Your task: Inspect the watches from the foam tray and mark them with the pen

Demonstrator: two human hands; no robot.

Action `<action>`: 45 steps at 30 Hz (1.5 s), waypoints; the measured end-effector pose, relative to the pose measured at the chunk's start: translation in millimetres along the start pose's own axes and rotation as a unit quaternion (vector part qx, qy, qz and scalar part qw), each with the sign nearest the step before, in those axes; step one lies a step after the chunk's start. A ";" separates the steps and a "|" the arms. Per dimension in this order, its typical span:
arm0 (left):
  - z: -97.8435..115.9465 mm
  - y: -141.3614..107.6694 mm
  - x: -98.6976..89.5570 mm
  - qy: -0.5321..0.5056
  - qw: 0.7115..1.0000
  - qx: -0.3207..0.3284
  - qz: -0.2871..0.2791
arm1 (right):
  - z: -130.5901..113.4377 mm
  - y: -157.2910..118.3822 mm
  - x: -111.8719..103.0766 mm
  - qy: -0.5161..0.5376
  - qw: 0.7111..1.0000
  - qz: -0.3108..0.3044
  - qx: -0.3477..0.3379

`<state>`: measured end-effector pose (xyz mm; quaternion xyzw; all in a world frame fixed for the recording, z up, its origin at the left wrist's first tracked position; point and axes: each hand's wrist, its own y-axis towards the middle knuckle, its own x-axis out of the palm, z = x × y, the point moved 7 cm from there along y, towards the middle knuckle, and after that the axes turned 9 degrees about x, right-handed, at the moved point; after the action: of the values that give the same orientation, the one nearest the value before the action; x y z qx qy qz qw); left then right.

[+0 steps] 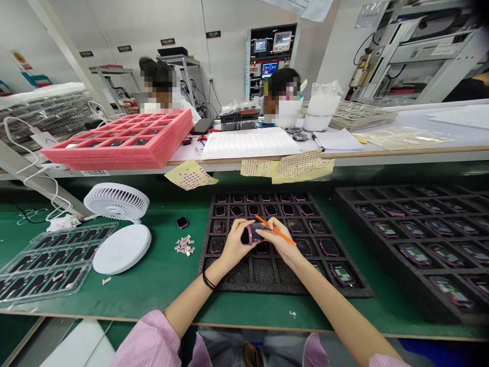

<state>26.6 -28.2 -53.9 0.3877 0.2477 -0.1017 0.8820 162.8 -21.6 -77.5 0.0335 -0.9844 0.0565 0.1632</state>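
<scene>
My left hand (233, 245) is closed around a smartwatch body (247, 236) with a purple frame, held above the black foam tray (262, 265). A dark, flat rectangular piece (259, 231) stands at the watch's right side; whether it is joined to the watch I cannot tell. My right hand (281, 241) touches that piece with its fingertips. A thin orange stick (284, 236) lies slanted in the same hand, gripped near the thumb and fingers. Rows of purple-framed watches (329, 247) sit in the tray's compartments around both hands.
On the right is a second foam tray (389, 265) of watches. To the left are a white fan (122, 250), a clear tray (57, 262) of dark parts, a single watch (182, 222) and small pieces (185, 245). A pink foam tray (153, 153) stands on the shelf. Two people sit beyond.
</scene>
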 end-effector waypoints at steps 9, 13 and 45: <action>-11.0 -1.1 -2.6 0.001 1.000 -0.018 0.008 | -2.6 2.6 -6.5 -0.025 0.998 0.047 -0.035; -22.9 -3.6 -4.4 0.006 0.998 -0.064 0.015 | -3.8 4.3 -9.9 -0.044 0.996 0.057 -0.058; -58.6 29.4 30.6 0.127 0.956 -0.194 -0.178 | -8.1 9.3 -30.9 -0.021 0.984 0.140 -0.105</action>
<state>42.7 35.2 -84.9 0.1679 0.4380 -0.1571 0.8691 193.8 -9.9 -80.9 -0.1208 -0.9830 -0.0260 0.1360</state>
